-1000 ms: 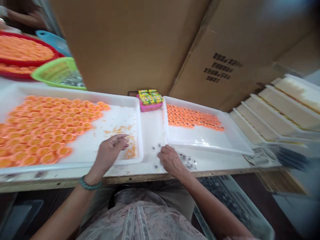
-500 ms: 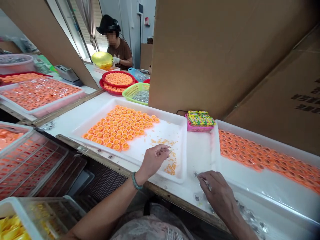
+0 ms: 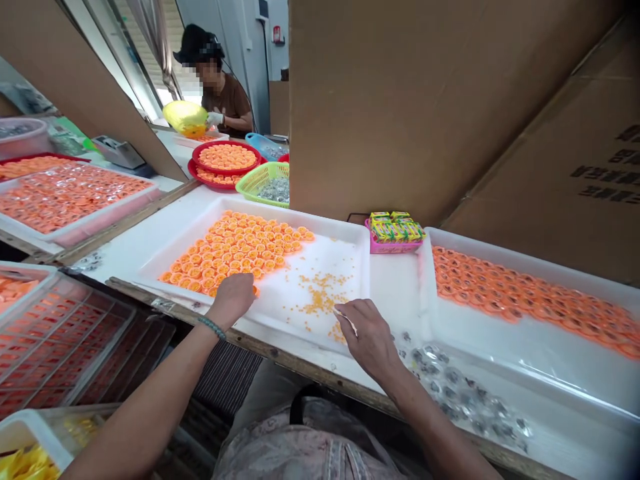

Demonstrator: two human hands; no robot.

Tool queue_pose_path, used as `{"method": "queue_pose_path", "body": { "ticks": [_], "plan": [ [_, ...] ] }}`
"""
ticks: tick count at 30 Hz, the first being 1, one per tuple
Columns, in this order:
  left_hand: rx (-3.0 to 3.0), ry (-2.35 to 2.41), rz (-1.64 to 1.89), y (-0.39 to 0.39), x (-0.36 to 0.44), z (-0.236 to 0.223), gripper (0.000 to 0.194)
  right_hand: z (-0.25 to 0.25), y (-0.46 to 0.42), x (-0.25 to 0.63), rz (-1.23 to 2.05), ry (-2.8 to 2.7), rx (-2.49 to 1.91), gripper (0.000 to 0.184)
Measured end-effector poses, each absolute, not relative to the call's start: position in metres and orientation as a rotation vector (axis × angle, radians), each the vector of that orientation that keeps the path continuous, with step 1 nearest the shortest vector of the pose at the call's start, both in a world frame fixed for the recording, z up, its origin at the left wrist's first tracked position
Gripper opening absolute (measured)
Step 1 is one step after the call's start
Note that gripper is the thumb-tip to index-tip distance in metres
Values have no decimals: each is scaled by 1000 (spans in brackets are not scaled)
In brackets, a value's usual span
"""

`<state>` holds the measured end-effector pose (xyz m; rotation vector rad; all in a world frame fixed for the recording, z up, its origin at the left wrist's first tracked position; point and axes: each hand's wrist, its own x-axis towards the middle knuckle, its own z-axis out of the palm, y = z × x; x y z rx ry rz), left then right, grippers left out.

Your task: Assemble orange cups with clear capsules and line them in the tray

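My left hand (image 3: 234, 298), with a beaded bracelet on its wrist, reaches over the front edge of the white tray (image 3: 367, 267). It is at the near end of a block of small orange cups (image 3: 240, 247) with yellow-orange contents. Its fingers point down and away, hidden behind the back of the hand. My right hand (image 3: 369, 337) is bent over the tray's near right corner, thumb and fingers drawn together; a pale edge shows at them, too small to name. Loose yellow-orange beads (image 3: 320, 297) lie scattered beside its fingertips.
Clear domed pieces (image 3: 465, 393) lie right of my right arm. A second tray (image 3: 475, 340) holds rows of orange pieces. A pink basket (image 3: 395, 247) of yellow-green packets stands between the trays. Cardboard (image 3: 400, 113) walls the back. A co-worker (image 3: 227, 100) handles a yellow bowl (image 3: 185, 119).
My left hand has moved left from the beads to the orange cups. My right hand has gone from beside the clear pieces to the tray's corner. The view has shifted slightly.
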<state>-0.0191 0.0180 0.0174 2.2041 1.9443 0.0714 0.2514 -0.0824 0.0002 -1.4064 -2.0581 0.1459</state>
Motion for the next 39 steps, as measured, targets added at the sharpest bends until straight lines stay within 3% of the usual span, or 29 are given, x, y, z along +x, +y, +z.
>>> {"method": "queue_pose_path", "body": {
  "ticks": [8, 15, 22, 29, 39],
  "plan": [
    [2040, 1564, 392, 25, -16, 10, 11, 17, -55, 231, 350, -2140, -1385, 20],
    [1109, 1379, 1129, 27, -16, 11, 32, 12, 18, 163, 514, -2642, -1155, 43],
    [1085, 1385, 1015, 31, -19, -3, 35, -8, 31, 155, 455, -2755, -1204, 29],
    [1090, 1260, 945, 25, 0, 3, 33, 22, 15, 190, 320, -2540, -1255, 25],
    [742, 927, 885, 2, 55, 21, 24, 44, 4, 234, 493, -2279, -1303, 17]
  ]
}}
